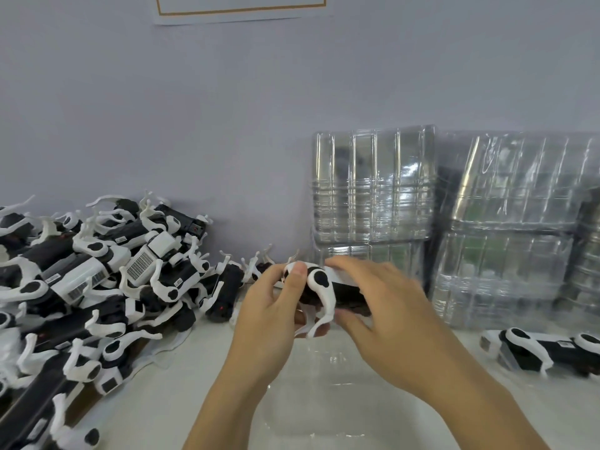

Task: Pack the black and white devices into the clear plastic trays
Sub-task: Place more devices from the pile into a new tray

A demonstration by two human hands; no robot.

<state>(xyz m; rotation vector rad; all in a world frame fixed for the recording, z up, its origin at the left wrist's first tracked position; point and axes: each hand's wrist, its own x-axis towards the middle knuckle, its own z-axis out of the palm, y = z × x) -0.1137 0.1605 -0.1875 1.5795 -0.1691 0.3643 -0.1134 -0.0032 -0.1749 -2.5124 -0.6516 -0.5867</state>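
**Both hands hold one device above an open tray**

The left hand (276, 306) and right hand (383, 306) hold a single black and white device (328, 292) between them, lifted off the white table (181, 384). The left thumb presses on the device's white end with the left fingers curled beneath it. The right fingers curl over its black body from above, the right thumb under it.

Directly below the fingers lies one clear plastic tray (324, 401), flat on the table. Its edges are faint, and its near rim shows only as a thin glint between the forearms.

Behind the right fingertips, stacked clear trays (373, 190) lean against the wall (194, 108). A second, blurred stack (519, 228) stands further right; neither can be counted.

Left of the left fingers a heap of devices (97, 271) reaches nearly to the left thumb, too tangled to count. A bare strip of table runs between that heap and the left forearm.

Right of the right wrist, what look like two more devices (535, 352) lie end to end near the frame's right edge, with open table between them and the right forearm.
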